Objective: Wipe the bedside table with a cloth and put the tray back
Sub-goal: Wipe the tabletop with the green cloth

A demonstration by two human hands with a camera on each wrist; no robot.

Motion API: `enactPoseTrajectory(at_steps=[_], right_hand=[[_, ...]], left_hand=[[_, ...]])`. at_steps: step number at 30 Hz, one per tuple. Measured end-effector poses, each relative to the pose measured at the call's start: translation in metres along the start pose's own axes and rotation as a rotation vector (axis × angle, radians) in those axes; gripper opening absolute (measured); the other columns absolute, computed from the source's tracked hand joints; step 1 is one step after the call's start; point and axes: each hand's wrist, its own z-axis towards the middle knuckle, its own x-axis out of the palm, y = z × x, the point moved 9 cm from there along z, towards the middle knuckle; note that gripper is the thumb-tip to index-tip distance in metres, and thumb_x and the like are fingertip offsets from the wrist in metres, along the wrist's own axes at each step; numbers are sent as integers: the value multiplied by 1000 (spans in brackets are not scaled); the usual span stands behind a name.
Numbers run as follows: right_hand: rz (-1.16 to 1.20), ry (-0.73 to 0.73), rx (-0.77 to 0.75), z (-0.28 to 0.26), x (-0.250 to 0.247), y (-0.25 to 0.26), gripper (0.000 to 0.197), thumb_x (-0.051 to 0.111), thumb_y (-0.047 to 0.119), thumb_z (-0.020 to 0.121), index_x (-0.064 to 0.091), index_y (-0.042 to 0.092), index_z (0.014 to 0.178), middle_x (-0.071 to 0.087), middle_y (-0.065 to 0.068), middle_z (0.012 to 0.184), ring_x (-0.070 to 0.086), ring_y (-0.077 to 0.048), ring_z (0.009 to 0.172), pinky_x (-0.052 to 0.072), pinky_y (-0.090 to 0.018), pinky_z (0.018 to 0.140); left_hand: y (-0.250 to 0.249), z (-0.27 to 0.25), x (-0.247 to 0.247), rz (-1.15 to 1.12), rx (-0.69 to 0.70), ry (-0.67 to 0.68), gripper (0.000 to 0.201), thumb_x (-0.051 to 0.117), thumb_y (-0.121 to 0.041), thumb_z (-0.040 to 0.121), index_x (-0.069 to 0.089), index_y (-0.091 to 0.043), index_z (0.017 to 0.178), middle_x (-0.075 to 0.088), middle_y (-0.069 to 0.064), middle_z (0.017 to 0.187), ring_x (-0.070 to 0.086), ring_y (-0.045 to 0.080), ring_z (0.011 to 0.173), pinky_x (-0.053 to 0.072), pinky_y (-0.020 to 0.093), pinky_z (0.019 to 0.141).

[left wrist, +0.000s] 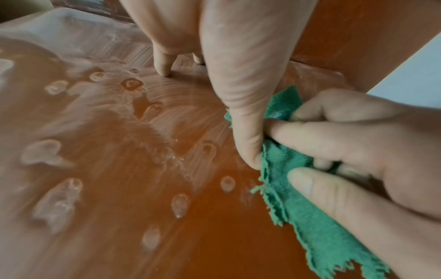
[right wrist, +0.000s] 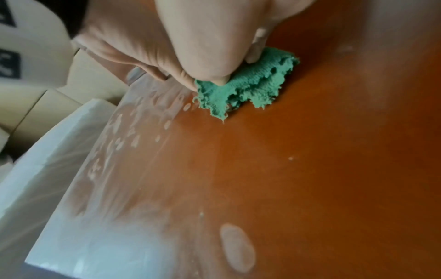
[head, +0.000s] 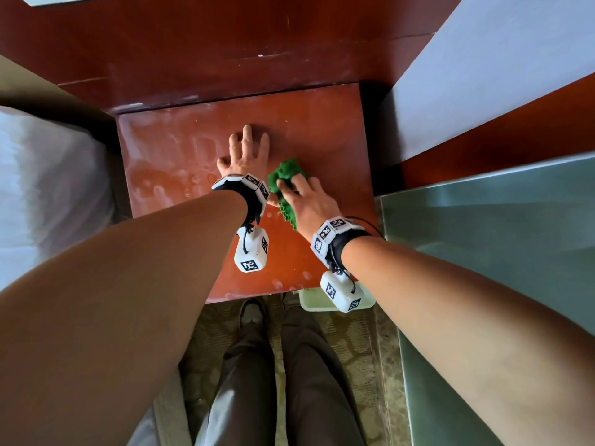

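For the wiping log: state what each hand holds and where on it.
The right hand grips the green cloth at its bunched middle, fingers curled round it. The left hand holds nothing, spread on the bedside table.

Right hand [head: 306,201] grips green cloth [head: 285,175] on bedside table [head: 180,149].

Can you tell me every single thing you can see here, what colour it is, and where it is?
Bedside table: one, reddish-brown wood, in the middle, top wet.
Water drops: many, clear, on the table's left and near parts.
Cloth: one, green, bunched on the table under the right hand.
Tray: one, pale, partly hidden, below the table's front edge by the right wrist.
Bed: one, white bedding, left of the table.
Glass-topped surface: one, greenish, right of the table.
Carpet: one, patterned beige, underfoot.
Left hand: fingers spread, resting on the table.
Right hand: grips the cloth.
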Motion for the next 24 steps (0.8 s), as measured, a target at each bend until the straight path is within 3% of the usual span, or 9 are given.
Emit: enactPoseTrajectory(at_steps=[3,7,11,14,17,21,24], right_hand=[[24,-19,-38,-7,4,-3,62,49,7,92,33,26,149,36,-3,139,38,-27,119,52,-36,81],[128,-115,221,-22,1,-65,74,56,-3,81,37,26,146,40,-5,132,41,-28,113,54,-36,70],[157,-258,372,-22,-13,-108,67,61,0,84,41,19,145,44,-10,128,45,-30,107,55,-40,77],[203,-309,477,2,-29,-128,65,52,4,88,34,18,148,38,-13,134,41,-34,112,43,-40,94],[228,-302,575,34,-44,-145,70,51,6,87,25,17,151,32,-12,138,37,-34,116,37,-34,99],[191,-262,552,82,-61,-136,75,55,13,84,22,16,152,27,-13,145,33,-38,122,36,-40,105],[103,-221,379,102,-66,-97,71,50,11,84,26,20,150,28,-9,146,33,-37,123,45,-41,91]], left_hand=[[0,0,0,4,0,12,138,90,-44,61,-10,-28,155,-25,5,160,-13,33,149,18,61,116],[-1,-1,0,19,7,53,148,89,-56,52,-13,-26,155,-30,5,159,-16,34,148,16,63,115],[-1,-2,0,18,8,52,148,89,-57,52,-14,-26,155,-30,6,158,-17,35,148,16,64,115],[-2,-3,1,17,11,52,149,88,-58,52,-15,-25,154,-29,7,158,-16,36,148,17,64,114],[-3,-3,2,20,18,48,147,88,-59,54,-15,-26,154,-29,7,159,-16,35,148,17,64,114],[-1,-1,2,16,20,40,147,87,-59,53,-14,-27,154,-28,6,159,-16,35,148,18,65,114],[0,0,2,18,17,32,147,88,-59,52,-11,-27,155,-26,6,159,-14,34,149,18,65,114]])
